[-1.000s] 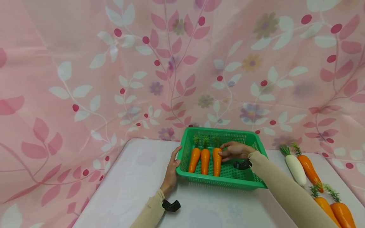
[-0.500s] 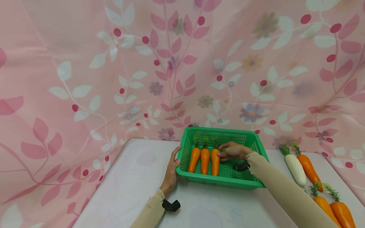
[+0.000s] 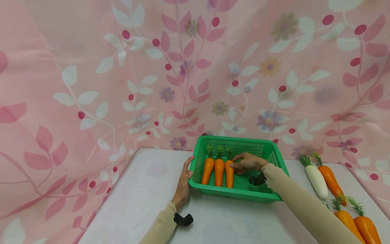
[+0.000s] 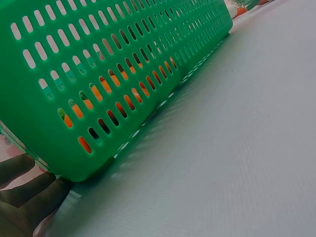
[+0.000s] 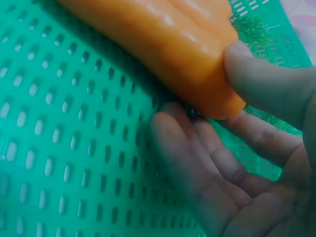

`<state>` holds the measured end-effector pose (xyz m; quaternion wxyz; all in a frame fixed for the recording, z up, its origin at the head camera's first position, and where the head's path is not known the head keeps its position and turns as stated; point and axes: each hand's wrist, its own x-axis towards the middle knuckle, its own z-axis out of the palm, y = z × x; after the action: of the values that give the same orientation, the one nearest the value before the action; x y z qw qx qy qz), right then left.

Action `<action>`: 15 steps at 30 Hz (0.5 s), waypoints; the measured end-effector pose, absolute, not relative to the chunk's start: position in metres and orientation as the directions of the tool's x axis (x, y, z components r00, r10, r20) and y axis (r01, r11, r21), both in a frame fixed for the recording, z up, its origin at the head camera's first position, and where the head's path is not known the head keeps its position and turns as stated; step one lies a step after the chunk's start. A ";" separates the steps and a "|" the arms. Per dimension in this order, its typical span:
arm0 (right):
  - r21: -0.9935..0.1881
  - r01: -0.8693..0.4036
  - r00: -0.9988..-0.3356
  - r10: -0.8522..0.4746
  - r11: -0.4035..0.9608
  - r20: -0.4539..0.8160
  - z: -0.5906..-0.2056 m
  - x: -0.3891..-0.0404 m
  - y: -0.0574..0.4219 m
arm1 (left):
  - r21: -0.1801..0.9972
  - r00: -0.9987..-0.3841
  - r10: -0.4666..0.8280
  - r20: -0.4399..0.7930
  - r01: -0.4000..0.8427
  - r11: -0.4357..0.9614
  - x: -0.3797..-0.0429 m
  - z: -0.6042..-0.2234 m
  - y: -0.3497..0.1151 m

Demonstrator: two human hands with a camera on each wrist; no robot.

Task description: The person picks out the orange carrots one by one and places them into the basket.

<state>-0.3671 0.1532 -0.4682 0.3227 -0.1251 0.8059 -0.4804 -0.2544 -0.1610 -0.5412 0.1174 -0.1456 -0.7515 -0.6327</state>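
A green perforated plastic basket point(image 3: 236, 194) holds three orange carrots with green tops, lying side by side at its left. My right hand point(image 3: 249, 162) reaches inside and pinches the rightmost carrot point(image 3: 229, 174) near its thick end. In the right wrist view the thumb point(image 5: 266, 79) lies on that carrot's top and the fingers point(image 5: 182, 153) spread beside and below it. The middle carrot point(image 3: 219, 173) and the left carrot point(image 3: 208, 171) lie close by. My left hand point(image 3: 182, 184) rests against the basket's left side, its fingers point(image 4: 37, 195) fairly straight at the corner.
On the white table point(image 3: 146, 189), right of the basket, lie a white radish point(image 3: 317, 181) and a carrot point(image 3: 332, 179). Two thicker carrots point(image 3: 367, 228) lie nearer, partly beyond the frame. A pink floral cloth point(image 3: 195, 84) hangs right behind the basket.
My right hand has slid the rightmost carrot left inside the basket, closer to the middle one. The left hand has stayed at the basket's side.
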 end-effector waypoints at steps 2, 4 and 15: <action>-0.851 0.097 -0.765 -0.508 0.517 -0.396 -0.468 -0.367 0.153 | 0.917 -0.930 0.069 0.361 0.368 0.155 -0.254 -0.541 -0.161; -0.844 0.084 -0.768 -0.505 0.530 -0.394 -0.469 -0.367 0.153 | 0.916 -0.929 0.068 0.365 0.371 0.155 -0.255 -0.541 -0.161; -0.824 0.060 -0.777 -0.492 0.564 -0.393 -0.469 -0.365 0.150 | 0.923 -0.936 0.074 0.344 0.351 0.156 -0.254 -0.540 -0.163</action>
<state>-0.3653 0.1501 -0.4691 0.3075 -0.1301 0.8291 -0.4486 -0.2542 -0.1631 -0.5397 0.1094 -0.1413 -0.7523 -0.6341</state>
